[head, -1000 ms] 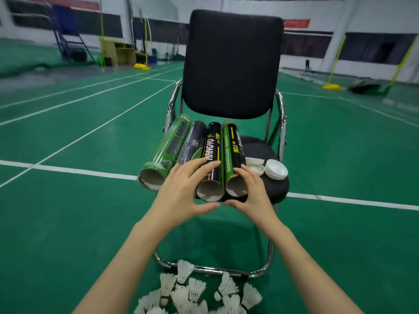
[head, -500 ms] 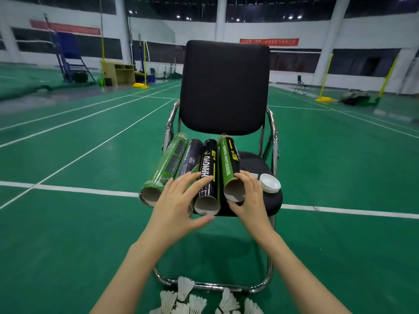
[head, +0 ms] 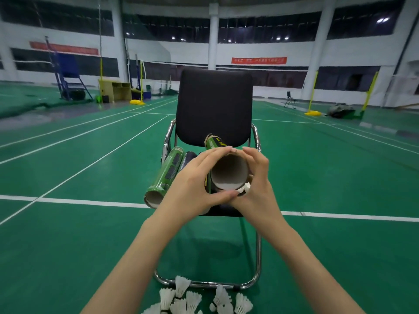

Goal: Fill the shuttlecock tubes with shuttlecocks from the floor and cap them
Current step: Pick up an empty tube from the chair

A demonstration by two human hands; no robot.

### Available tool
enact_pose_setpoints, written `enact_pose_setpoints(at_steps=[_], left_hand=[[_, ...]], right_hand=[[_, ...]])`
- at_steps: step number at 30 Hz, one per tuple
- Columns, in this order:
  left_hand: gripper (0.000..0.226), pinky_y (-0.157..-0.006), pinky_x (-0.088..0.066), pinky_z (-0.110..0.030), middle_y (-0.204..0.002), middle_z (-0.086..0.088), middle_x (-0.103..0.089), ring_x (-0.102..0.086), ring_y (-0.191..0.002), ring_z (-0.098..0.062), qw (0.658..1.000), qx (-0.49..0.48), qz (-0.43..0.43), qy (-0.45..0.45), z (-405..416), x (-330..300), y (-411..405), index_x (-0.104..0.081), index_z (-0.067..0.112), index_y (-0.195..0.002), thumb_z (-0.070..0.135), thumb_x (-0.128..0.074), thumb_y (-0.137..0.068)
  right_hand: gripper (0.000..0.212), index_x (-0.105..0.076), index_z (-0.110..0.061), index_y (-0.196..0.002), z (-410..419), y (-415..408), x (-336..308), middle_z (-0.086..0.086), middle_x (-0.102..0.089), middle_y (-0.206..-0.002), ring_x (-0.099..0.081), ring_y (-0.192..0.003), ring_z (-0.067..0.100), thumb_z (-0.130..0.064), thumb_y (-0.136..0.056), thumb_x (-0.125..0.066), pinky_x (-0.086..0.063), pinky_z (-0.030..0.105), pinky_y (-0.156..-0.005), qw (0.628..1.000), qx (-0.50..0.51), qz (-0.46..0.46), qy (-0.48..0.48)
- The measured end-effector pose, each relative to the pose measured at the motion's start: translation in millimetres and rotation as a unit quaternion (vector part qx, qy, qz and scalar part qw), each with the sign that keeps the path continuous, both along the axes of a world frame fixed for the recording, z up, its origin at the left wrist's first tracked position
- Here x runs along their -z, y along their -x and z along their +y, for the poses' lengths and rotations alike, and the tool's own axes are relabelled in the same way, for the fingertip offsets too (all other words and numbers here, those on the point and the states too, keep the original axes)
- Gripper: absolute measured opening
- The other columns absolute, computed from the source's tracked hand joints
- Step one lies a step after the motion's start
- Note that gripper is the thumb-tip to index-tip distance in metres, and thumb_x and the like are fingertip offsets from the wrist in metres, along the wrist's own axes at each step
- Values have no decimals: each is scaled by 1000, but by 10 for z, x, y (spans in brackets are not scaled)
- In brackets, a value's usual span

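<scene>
Shuttlecock tube (head: 229, 171): green, lifted off the chair seat, open mouth turned toward the viewer, far end tilted up in front of the backrest; inside looks empty.
Left hand (head: 192, 189): wrapped round the left side of the tube mouth, fingers over the top, thumb under the rim.
Right hand (head: 258, 180): closed round the right side of the same mouth, fingertips meeting the left hand's at the top.
Other tubes: green tube (head: 165, 177) and dark tube (head: 187, 160) lying side by side on the seat, left of the held one, open ends near.
Chair (head: 214, 107): black, chrome frame, on green court floor (head: 68, 245).
Shuttlecocks (head: 192, 300): white cluster on the floor, near side of the chair base.
Caps (head: 246, 188): white, glimpsed between tube and right hand; count unclear.
</scene>
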State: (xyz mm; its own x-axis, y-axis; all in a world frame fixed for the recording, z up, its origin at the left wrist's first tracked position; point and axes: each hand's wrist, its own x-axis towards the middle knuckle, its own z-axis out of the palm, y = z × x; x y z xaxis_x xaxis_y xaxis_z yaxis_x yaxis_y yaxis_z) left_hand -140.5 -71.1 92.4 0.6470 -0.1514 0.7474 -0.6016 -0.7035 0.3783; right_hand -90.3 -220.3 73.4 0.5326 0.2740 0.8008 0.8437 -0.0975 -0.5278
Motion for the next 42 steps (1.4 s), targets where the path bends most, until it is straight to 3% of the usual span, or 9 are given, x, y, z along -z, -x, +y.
enact_pose_setpoints(at_steps=[4, 9, 14, 19, 22, 25, 31, 35, 42], left_hand=[[76, -100, -40, -18, -124, 15, -50, -47, -118, 2, 999, 15, 1, 51, -124, -94, 262, -42, 27, -131, 42, -80, -67], [66, -88, -33, -3, -110, 25, -49, -47, -102, 15, 995, 4, -16, 99, -157, -197, 505, -42, 28, -118, 21, -84, -67], [62, -88, -41, -11, -110, 24, -53, -52, -103, 7, 993, 32, 3, 117, -134, -158, 717, -45, 31, -116, 19, -82, -67], [52, -79, -49, -20, -109, 18, -59, -60, -100, -6, 965, 102, 108, 216, -37, 108, 790, -48, 48, -108, 40, -74, -64], [48, -77, -49, -17, -109, 14, -62, -62, -99, -6, 939, 131, 185, 257, 19, 447, 662, -52, 52, -103, 39, -74, -62], [47, -80, -50, -19, -105, 17, -65, -64, -98, -5, 907, 133, 263, 300, 103, 868, 481, -55, 53, -101, 38, -75, -61], [51, -89, -53, -31, -115, 10, -63, -64, -103, -10, 862, 91, 377, 325, 170, 1805, 210, -52, 49, -110, 42, -75, -65], [52, -84, -55, -28, -122, 18, -55, -64, -102, -6, 828, 72, 431, 352, 179, 2370, 85, -49, 51, -111, 48, -78, -68], [51, -91, -49, -18, -128, 20, -55, -56, -112, 5, 797, 29, 491, 351, 293, 3314, 68, -48, 46, -121, 49, -65, -74]], right_hand=[[77, -26, -35, -126, -30, 246, -113, 6, -43, -132, -49, -116, 16, -17, -67, -72, -43, 29, -94, 999, -23, -22, 3], [86, -27, -46, -127, -80, 500, -204, 3, -40, -136, -45, -121, 17, 6, -69, -63, -44, 26, -88, 999, -29, -39, 21], [71, -34, -33, -132, -274, 588, -147, -27, -38, -124, -41, -119, 8, -18, -70, -65, -34, 20, -98, 986, 75, -101, 106], [86, -34, -26, -133, -488, 386, 211, -5, -44, -135, -41, -123, 14, -28, -60, -80, -32, 50, -103, 968, 120, -111, 190], [96, -30, -30, -135, -577, 323, 540, -2, -48, -132, -45, -119, 17, -30, -56, -85, -33, 48, -102, 949, 153, -102, 255], [98, -28, -35, -136, -562, 270, 950, -3, -54, -122, -49, -106, 16, -34, -55, -85, -42, 36, -89, 941, 148, -51, 300], [87, -34, -39, -126, -517, 151, 1887, -16, -48, -109, -54, -102, 19, -28, -56, -85, -46, 39, -87, 938, 104, 130, 305], [83, -40, -32, -131, -514, 55, 2412, -20, -47, -113, -54, -106, 15, -31, -59, -83, -45, 39, -91, 913, 78, 194, 350], [84, -29, -45, -131, -600, 8, 3242, -11, -44, -125, -50, -105, 14, -41, -63, -79, -43, 34, -89, 857, 82, 258, 438]])
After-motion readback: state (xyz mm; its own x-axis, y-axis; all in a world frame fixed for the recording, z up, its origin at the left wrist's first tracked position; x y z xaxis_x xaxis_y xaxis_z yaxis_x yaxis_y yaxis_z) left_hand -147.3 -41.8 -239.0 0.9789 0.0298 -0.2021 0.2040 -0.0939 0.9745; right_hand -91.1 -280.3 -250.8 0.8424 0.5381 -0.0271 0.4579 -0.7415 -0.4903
